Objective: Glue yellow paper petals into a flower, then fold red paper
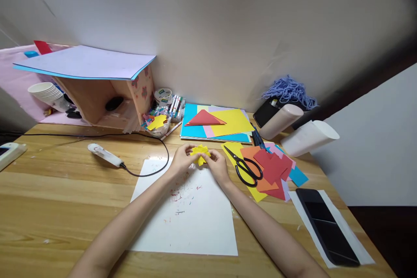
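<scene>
A yellow paper flower (200, 155) with pointed petals is held up between my two hands. My left hand (183, 159) pinches its left side with thumb and fingers. On the opposite side my right hand (217, 166) grips the lower right petals, its thumb near the centre. Beneath lies a white sheet of paper (208, 230) marked with coloured stains. Black-handled scissors (243, 166) rest right of my right hand, on top of coloured paper pieces (273, 167).
Behind my hands, folded red paper (206, 118) lies on coloured sheets (228, 124). A corded white glue gun (104, 155) is at left, near a cardboard box (140, 95) and a tub of scraps (158, 128). At right are a phone (327, 226), cardboard tubes (282, 121) and blue yarn (289, 91).
</scene>
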`<state>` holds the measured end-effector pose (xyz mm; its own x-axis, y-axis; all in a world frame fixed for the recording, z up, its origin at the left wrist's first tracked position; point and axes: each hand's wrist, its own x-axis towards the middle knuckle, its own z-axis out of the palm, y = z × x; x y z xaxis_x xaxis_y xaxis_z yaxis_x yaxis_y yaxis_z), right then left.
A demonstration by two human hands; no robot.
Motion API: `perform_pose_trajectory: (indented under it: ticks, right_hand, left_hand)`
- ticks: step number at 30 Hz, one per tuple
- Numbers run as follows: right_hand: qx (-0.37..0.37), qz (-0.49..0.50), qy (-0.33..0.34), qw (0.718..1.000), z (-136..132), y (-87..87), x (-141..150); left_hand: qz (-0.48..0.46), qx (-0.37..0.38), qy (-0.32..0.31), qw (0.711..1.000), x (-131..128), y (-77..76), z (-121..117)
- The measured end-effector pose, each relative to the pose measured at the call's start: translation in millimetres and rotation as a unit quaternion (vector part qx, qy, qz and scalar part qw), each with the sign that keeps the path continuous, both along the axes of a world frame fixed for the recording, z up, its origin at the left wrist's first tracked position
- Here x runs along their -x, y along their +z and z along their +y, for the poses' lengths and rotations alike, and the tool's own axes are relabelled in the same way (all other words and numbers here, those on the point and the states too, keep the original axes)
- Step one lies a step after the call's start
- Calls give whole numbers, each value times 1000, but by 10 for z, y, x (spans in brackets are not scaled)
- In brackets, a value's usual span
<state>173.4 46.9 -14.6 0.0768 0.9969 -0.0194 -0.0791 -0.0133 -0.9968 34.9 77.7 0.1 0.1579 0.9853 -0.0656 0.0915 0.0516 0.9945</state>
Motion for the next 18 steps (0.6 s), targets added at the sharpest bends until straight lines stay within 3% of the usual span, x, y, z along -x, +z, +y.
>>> perform_pose_trajectory:
  ticks: [5,13,18]
  right_hand:
    - [2,9,-4,1000,4,2,-20]
    - [-24,-35,-47,998,28,-8,-51]
    - [-24,-37,-40,998,10,12,-47]
  left_hand:
    - [16,-2,8,1000,22,51,35]
    - [-74,104,-6,992,-41,111,-51]
    - [-63,100,-9,993,-77,106,-93]
